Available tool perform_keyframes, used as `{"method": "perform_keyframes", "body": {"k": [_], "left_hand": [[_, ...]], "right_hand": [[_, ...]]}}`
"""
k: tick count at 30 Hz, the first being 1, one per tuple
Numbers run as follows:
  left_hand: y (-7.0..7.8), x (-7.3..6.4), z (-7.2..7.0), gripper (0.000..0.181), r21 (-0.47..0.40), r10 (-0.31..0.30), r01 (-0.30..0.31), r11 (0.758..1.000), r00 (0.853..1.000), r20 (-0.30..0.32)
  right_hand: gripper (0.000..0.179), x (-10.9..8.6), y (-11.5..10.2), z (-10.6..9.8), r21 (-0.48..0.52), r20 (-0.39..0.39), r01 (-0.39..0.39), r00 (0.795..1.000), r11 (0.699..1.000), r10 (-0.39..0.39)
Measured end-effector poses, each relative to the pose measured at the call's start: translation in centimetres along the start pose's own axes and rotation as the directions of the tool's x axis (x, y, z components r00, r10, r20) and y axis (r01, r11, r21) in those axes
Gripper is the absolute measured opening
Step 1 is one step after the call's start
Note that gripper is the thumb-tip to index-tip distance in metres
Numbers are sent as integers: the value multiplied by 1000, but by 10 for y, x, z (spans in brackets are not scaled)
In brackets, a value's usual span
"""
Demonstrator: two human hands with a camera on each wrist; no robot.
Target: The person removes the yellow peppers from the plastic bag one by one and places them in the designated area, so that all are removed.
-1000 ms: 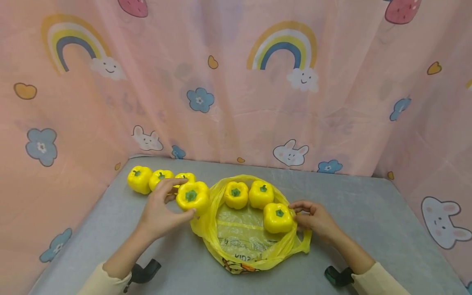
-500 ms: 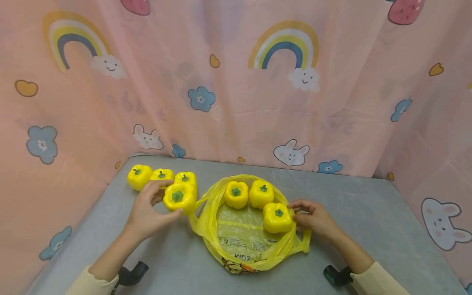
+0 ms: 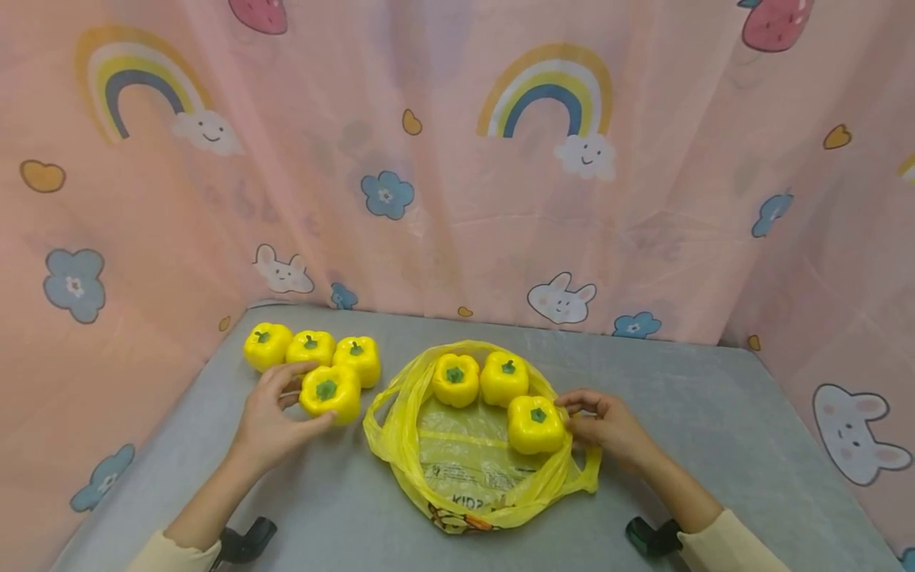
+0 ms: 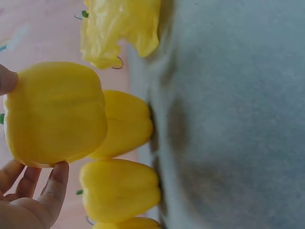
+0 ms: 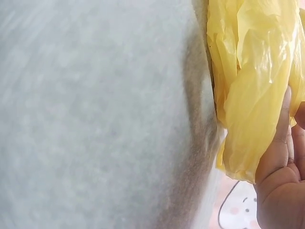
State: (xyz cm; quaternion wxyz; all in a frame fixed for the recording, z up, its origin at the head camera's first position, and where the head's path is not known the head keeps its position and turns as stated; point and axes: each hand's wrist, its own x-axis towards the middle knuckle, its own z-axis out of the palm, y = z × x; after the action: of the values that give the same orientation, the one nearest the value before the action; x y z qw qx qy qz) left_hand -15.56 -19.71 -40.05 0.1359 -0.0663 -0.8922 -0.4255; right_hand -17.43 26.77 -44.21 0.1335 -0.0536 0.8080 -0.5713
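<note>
My left hand grips a yellow bell pepper with thumb and fingers, left of the yellow plastic bag. The left wrist view shows this held pepper raised off the table. My right hand pinches the bag's right rim; in the right wrist view its fingers lie against the crumpled plastic, and the thumb is partly cut off. Inside the wide-mouthed bag sit three peppers: one at the back left, one beside it, and one at the right, near my right fingers.
Three more yellow peppers stand in a row at the table's back left: the leftmost, the middle one and the right one. A grey cloth covers the table. A pink patterned curtain hangs behind and at both sides.
My left hand has moved left with its pepper, away from the bag's left rim to just before the row of peppers. My right hand stays at the bag's rim.
</note>
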Motion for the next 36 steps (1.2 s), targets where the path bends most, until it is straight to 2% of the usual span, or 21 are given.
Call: {"method": "perform_keyframes", "body": {"k": [6, 14, 23, 36], "left_hand": [[-11, 3, 2, 66, -15, -26, 26, 1000, 999, 37], [-23, 4, 11, 67, -40, -15, 17, 999, 998, 67], [-25, 7, 21, 69, -58, -23, 28, 998, 996, 86], [-30, 10, 27, 68, -57, -23, 28, 998, 995, 96]], "right_hand": [[38, 0, 1, 1, 12, -10, -11, 1000, 1000, 11], [39, 1, -1, 0, 19, 5, -6, 1000, 1000, 6], [39, -1, 0, 1, 25, 8, 1, 1000, 1000, -1], [38, 0, -1, 1, 24, -13, -13, 1000, 1000, 13]]}}
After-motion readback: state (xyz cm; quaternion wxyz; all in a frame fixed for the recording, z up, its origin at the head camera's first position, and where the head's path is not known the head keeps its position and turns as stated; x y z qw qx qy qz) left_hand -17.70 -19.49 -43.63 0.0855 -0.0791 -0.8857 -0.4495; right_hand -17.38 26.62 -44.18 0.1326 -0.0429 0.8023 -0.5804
